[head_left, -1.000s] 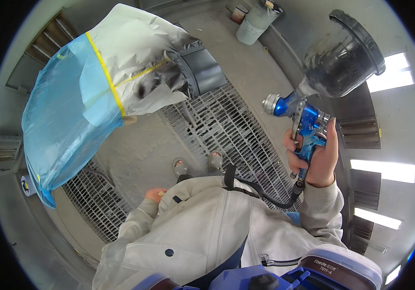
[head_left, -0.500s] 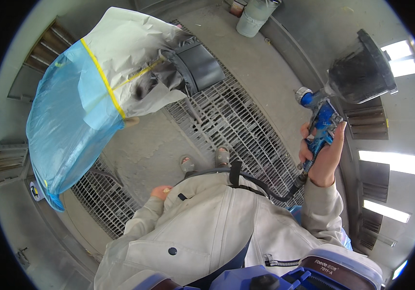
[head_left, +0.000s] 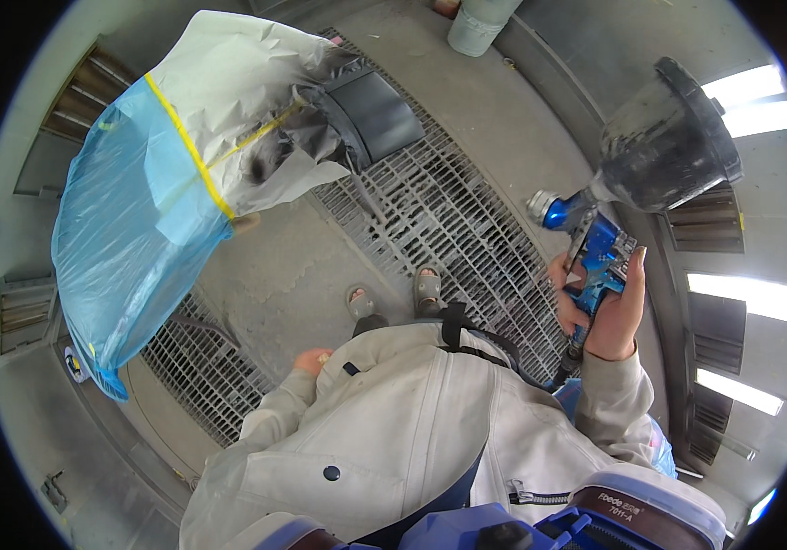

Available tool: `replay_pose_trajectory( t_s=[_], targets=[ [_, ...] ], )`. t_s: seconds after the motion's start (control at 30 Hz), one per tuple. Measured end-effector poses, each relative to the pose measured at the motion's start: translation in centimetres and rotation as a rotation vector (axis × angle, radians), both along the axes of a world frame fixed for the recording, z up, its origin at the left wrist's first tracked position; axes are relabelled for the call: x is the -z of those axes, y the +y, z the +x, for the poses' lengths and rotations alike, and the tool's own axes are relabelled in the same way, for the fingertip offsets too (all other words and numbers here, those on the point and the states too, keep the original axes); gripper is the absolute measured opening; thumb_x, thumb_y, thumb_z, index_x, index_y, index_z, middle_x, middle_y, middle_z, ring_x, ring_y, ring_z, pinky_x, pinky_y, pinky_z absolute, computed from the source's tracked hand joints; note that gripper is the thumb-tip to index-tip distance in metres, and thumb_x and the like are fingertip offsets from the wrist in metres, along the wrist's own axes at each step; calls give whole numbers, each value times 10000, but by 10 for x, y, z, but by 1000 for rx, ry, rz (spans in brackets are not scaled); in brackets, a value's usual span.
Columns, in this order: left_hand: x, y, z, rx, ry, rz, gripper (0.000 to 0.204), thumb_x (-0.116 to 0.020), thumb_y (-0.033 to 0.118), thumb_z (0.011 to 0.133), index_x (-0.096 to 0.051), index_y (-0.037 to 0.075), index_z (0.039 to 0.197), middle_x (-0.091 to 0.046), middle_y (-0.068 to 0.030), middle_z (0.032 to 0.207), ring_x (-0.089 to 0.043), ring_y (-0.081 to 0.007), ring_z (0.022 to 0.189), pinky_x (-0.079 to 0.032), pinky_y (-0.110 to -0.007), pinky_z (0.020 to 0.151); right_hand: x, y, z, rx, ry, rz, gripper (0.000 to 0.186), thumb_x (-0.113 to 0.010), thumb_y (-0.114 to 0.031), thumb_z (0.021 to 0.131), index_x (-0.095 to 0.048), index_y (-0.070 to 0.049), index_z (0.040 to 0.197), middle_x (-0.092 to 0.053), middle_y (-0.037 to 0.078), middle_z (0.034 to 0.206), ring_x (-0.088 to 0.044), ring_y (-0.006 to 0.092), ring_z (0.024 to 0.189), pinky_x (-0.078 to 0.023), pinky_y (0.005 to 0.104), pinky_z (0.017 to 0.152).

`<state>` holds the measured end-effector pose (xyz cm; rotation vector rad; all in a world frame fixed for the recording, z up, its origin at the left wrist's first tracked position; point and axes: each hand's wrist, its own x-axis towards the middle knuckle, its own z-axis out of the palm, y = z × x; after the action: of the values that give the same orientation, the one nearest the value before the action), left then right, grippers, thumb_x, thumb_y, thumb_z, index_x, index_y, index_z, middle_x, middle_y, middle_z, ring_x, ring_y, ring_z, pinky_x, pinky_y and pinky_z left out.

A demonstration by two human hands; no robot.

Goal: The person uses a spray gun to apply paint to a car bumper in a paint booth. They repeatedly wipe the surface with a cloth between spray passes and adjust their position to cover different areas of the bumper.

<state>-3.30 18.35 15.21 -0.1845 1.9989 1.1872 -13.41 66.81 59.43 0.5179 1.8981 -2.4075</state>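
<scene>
In my right hand (head_left: 615, 316) is a blue and silver spray gun (head_left: 598, 249), its fingers wrapped round the grip. A large dark, paint-stained cup (head_left: 673, 142) sits on top of the gun, and a hose (head_left: 566, 367) leads from its lower end. My left hand (head_left: 314, 359) is low beside the jacket, fingers curled; what they hold, if anything, is too small to tell. Ahead on the left, blue plastic film (head_left: 132, 229), white masking paper (head_left: 228, 69) and yellow tape (head_left: 187, 142) cover a large object. A smooth dark grey panel (head_left: 380, 115) shows at its right end.
Metal floor grating (head_left: 467, 211) runs past my feet, with a second stretch (head_left: 205, 357) at the left. A pale bucket (head_left: 481, 27) stands by the far wall. Vent louvres (head_left: 705, 220) and bright lamps (head_left: 751, 298) line the right wall.
My right hand has shifted the spray gun slightly left, and its cup looks tilted differently. The view has moved a little, so the covered object sits slightly further left. My left hand stays low.
</scene>
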Motion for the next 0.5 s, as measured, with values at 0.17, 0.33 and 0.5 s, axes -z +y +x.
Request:
replay_pose_trajectory(
  t_s=[0.17,0.33,0.5],
  targets=[
    [-38,10,-11,13,-77,-67,308,-818,292,920,-833,125,1179,-827,-100,1126,-770,-218,1057,-582,-367,948,6,-7,-2,47,41,22,864,-270,-766,1081,-603,28,1156,-653,110,891,-435,84,446,-398,258,418],
    [-56,12,-14,11,-72,-83,329,-843,316,894,-839,128,1165,-831,-96,1115,-775,-214,1044,-584,-370,936,5,-9,-4,-247,-61,-206,939,-251,-809,1055,-626,51,1081,-664,123,869,-423,87,424,-415,271,416],
    [-49,13,-5,-60,-66,-62,309,-848,284,892,-841,111,1147,-831,-80,1071,-768,-200,1010,-583,-368,921,6,3,-14,-77,4,-12,860,-247,-776,1078,-571,16,996,-642,108,879,-431,91,440,-404,262,407]
  ],
)
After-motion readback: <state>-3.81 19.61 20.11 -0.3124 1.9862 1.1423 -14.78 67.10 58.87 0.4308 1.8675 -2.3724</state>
